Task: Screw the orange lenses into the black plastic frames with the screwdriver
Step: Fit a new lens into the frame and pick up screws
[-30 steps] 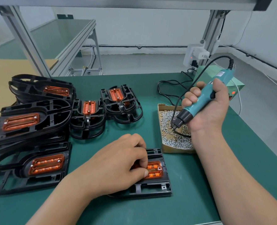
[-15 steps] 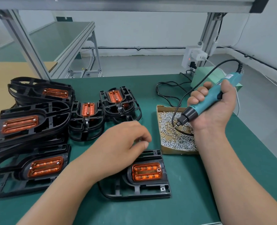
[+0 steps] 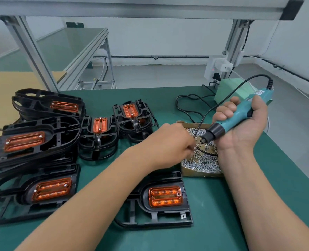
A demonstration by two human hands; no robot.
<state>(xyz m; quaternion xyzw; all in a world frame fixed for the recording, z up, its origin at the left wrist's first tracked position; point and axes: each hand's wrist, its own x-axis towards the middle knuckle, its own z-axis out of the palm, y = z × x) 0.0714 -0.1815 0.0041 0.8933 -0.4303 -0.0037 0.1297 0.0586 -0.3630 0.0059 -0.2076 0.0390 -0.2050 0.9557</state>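
Observation:
A black plastic frame (image 3: 161,217) with an orange lens (image 3: 165,196) seated in it lies on the green mat close to me. My right hand (image 3: 240,127) grips the teal electric screwdriver (image 3: 235,118), tip pointing down-left over the cardboard box of screws (image 3: 202,163). My left hand (image 3: 170,144) reaches over the box's left edge and pinches a small screw (image 3: 195,146) right at the screwdriver's bit.
Stacks of black frames with orange lenses (image 3: 36,140) fill the left side and back middle (image 3: 132,116) of the mat. The screwdriver's black cable (image 3: 189,104) runs to a green power unit (image 3: 235,91) at the back right. Aluminium posts stand behind.
My left hand left the lens in the near frame and moved right to the screw box, taking a screw. My right hand lowered the screwdriver's tip toward it.

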